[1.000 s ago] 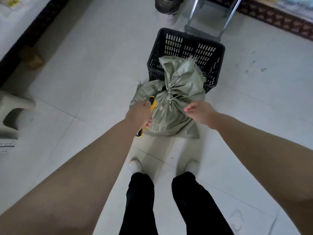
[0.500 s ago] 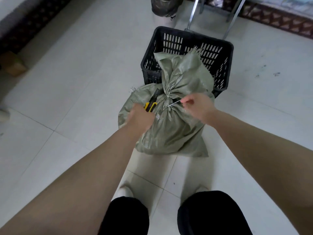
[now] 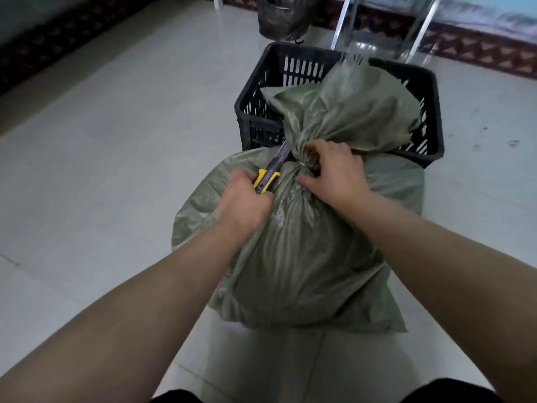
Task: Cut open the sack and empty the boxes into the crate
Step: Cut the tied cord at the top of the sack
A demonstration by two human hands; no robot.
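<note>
A full green woven sack [image 3: 305,257] stands on the tiled floor, its neck tied off with a thin tie [image 3: 302,164]. The loose top of the sack flops over the near rim of a black slotted plastic crate [image 3: 252,112] behind it. My left hand [image 3: 242,200] grips a yellow and black utility knife [image 3: 268,174], whose blade points up at the tied neck. My right hand [image 3: 334,170] clutches the sack's neck right at the tie. The boxes are hidden inside the sack.
Behind the crate stand metal legs of a rack [image 3: 340,27] and a dark bin [image 3: 280,17]. A patterned skirting runs along the far wall [image 3: 479,50]. Pale floor tiles [image 3: 116,141] spread to the left.
The view has come much closer to the sack. My right hand went from pinching the tie's end to gripping the neck. The knife blade has risen to the tie.
</note>
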